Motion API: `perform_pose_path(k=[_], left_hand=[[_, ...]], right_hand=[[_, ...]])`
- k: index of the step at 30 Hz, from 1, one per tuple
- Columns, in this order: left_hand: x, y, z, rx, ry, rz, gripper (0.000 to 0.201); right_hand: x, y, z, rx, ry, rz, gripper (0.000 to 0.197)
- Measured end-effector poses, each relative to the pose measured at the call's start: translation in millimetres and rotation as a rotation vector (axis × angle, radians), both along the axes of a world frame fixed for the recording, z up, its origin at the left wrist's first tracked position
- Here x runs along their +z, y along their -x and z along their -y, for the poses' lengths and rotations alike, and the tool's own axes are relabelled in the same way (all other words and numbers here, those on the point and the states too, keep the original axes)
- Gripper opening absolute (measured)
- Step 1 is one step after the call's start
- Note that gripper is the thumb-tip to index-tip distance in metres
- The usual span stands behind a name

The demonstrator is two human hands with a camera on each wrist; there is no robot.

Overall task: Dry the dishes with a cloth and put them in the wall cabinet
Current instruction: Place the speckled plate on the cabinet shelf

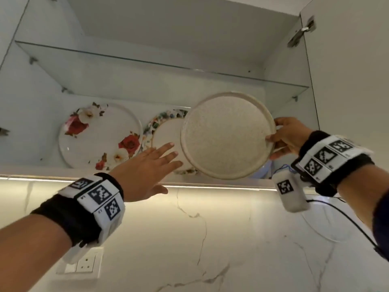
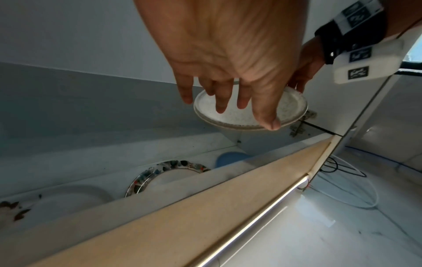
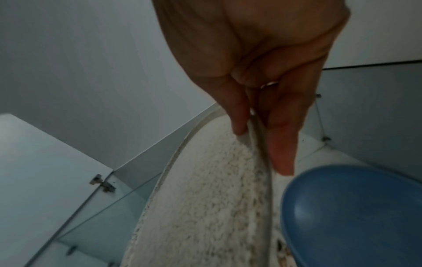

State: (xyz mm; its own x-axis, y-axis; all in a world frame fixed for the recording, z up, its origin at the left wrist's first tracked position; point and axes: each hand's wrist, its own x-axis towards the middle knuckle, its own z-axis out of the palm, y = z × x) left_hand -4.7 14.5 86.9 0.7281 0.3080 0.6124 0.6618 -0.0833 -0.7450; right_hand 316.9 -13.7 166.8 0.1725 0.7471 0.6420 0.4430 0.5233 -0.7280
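A speckled cream plate [image 1: 227, 135] [image 2: 248, 112] [image 3: 205, 198] is held tilted at the open wall cabinet's lower shelf. My right hand [image 1: 288, 138] [image 3: 262, 126] pinches its right rim, thumb on the face and fingers behind. My left hand [image 1: 151, 163] [image 2: 228, 75] reaches up with fingers straight, just left of the plate and holding nothing. On the shelf lie a rose-patterned plate [image 1: 99, 135] and a plate with a colourful mosaic rim [image 1: 164, 131] [image 2: 169, 173], which the cream plate partly covers.
A blue plate [image 3: 356, 216] [image 2: 230, 159] lies on the shelf at the right, below my right hand. A glass shelf [image 1: 160, 66] spans the cabinet above. The cabinet door [image 1: 347, 70] stands open on the right. Below are a lit marble wall [image 1: 210, 239] and a socket [image 1: 84, 264].
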Motion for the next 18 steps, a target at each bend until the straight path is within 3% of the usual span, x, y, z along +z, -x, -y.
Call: perform_pose_path(k=[3,7,14,18], left_hand=[[35,-8,-15,0.006,0.111,0.049,0.064],[93,-24,-36,-0.095,0.422,0.4,0.054],[154,-64,-71,-0.257,0.537,0.722,0.048],[169,-95,-108,-0.186,0.63,0.832,0.051]], right_hand=[[34,-2,-20,-0.087,-0.012,0.025,0.028],[68,-6,-49,-0.216,-0.059,0.064,0.031],[96,-29,-115,-0.327,-0.025,0.177,0.045],[108,-37,-159,-0.34,-0.041,0.228,0.047]])
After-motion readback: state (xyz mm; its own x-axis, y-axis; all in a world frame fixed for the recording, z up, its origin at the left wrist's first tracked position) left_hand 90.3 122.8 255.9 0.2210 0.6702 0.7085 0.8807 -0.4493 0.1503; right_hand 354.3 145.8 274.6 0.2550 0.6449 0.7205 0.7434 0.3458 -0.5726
